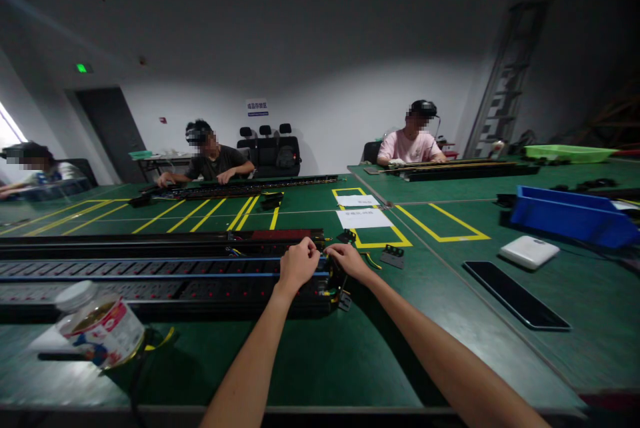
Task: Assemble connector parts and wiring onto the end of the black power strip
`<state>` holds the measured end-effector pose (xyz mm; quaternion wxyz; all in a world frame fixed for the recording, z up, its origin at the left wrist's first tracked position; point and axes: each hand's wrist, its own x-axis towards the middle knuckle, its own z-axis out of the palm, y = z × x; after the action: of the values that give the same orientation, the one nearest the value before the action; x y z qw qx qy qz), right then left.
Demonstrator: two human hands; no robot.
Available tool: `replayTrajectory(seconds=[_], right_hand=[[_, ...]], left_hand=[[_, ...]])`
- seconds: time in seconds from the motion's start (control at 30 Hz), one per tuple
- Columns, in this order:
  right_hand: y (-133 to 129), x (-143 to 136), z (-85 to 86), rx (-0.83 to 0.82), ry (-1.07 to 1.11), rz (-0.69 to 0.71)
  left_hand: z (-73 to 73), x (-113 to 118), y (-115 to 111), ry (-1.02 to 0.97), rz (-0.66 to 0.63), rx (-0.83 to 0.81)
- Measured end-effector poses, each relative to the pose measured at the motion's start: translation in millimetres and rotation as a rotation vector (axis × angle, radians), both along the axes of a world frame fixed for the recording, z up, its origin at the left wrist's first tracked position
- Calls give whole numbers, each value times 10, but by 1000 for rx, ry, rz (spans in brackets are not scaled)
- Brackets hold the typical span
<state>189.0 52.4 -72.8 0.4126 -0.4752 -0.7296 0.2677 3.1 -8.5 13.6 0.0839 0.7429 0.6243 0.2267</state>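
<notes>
Several long black power strips [210, 290] lie side by side on the green table, with two blue lines running along them. At their right end, my left hand [299, 263] is closed with fingers curled together over the strip; anything in its grip is too small to see. Just right of it, my right hand [349, 260] pinches at the strip end, beside loose wires. What its fingertips hold cannot be made out. A dark end piece [344, 301] hangs by the strip end below my hands, and a grey bracket-like part [393, 255] lies to the right.
A jar [107, 331] with a printed label stands front left. On the right lie a phone [515, 295], a white box [529, 252] and a blue bin [573, 217]. Paper sheets [364, 218] lie beyond my hands. Co-workers sit across the table at other long strips.
</notes>
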Motion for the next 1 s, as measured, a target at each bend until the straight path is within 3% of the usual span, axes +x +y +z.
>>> replayTrajectory(seconds=[1.0], right_hand=[[2,-1,-20,5,14,-6]], left_hand=[[-80,-20,54,4,-14,47]])
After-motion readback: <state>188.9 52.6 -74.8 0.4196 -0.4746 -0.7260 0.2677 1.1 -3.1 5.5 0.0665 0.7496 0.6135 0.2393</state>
